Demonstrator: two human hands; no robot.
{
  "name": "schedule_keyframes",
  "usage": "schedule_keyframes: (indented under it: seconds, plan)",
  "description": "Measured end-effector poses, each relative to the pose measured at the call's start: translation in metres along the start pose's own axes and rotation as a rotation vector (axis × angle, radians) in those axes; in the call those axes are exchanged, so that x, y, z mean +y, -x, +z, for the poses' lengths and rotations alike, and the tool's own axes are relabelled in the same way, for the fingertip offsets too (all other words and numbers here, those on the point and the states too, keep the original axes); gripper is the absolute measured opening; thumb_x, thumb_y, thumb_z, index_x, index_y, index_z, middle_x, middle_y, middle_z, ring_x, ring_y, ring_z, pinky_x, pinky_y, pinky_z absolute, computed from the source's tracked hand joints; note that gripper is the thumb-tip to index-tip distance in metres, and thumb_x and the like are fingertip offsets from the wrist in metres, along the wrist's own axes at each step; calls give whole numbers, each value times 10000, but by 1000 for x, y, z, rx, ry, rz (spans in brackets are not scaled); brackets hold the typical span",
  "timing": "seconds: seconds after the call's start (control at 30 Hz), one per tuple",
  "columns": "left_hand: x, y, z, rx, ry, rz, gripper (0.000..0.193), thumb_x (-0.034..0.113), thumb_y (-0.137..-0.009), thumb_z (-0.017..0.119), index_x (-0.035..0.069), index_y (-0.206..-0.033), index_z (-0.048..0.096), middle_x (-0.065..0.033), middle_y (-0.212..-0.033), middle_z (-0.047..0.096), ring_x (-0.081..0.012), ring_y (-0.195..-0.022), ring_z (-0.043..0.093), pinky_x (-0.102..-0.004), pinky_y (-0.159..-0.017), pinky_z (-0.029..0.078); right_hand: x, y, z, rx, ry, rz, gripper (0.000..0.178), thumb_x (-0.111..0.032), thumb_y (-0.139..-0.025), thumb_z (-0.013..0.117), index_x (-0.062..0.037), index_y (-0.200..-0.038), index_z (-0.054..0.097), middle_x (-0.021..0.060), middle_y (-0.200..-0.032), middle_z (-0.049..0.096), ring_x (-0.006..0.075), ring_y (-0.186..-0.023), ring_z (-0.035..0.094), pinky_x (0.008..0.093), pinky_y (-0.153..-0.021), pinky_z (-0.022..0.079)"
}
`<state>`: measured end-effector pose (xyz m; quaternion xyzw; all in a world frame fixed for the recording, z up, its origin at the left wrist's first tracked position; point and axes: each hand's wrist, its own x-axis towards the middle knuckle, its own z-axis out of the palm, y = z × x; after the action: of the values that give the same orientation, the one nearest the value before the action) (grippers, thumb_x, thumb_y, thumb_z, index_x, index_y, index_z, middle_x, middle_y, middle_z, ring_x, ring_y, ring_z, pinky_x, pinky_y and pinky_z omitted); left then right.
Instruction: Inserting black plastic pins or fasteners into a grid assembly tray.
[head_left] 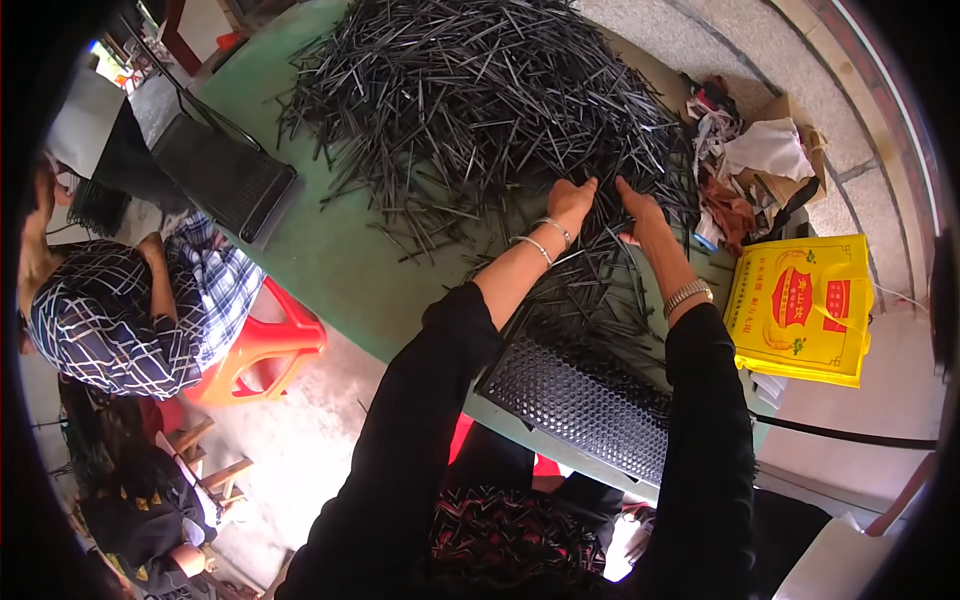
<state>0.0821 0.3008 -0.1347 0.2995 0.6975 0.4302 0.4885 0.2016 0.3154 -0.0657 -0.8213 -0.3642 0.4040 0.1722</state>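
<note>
A large heap of thin black sticks (480, 95), seemingly plastic strips, spreads over the green table (330, 255). Both arms, in black sleeves, reach to its near edge. My left hand (570, 205), with bangles at the wrist, is closed low among the sticks; what its fingers hold is hidden. Just to its right, my right hand (647, 215), wearing a metal watch band, points its fingers into the heap, and a gap shows between the fingertips. Between my forearms, at the near table edge, lies a black basket (575, 405) with a dimpled wall and loose sticks at its far side.
A yellow printed bag (800, 310) stands at the right, below a box of crumpled cloth scraps (755, 160). Another black basket (225, 178) sits at the table's left edge. A person in checked clothes (110, 310) sits on the left near a red stool (265, 350); another person (145, 505) is lower left.
</note>
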Motion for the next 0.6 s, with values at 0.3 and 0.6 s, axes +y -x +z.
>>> schedule_keyframes:
  seconds: [0.3,0.6]
  plan:
    - [-20,21,10,-114,26,80,401,284,-759,722,-101,-816,626,-297,-878,651,-429,-855,645,-448,-696,512,8,10,-21,-117,152,-96,468,-426,-814,707,-16,-1033,641,85,-852,594,198,-639,566,361,-470,486]
    - [17,58,-48,-316,174,-110,423,340,-773,784,-26,-832,580,-85,-763,588,-183,-612,547,-338,-523,493,16,-3,-45,-504,192,4,546,-452,-838,700,51,-1003,564,87,-695,517,180,-556,557,376,-472,504]
